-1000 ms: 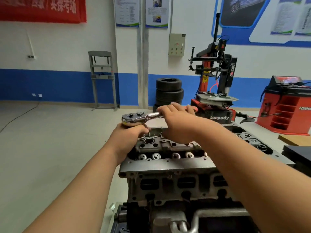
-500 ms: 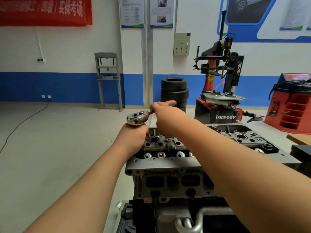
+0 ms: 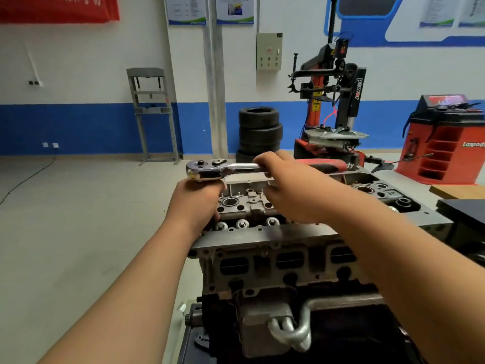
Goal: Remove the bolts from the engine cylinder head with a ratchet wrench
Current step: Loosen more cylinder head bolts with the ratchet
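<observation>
Stacked tyres [image 3: 259, 132], tyre changer [image 3: 338, 101], red wheel balancer [image 3: 443, 143]; grey frame [image 3: 152, 114]

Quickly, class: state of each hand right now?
Left hand: curled under the ratchet wrench head, grip hidden.
Right hand: gripping the ratchet wrench handle.

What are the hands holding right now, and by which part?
The right hand grips the ratchet wrench on its chrome shank; the left hand curls under its head, hold hidden.
</observation>
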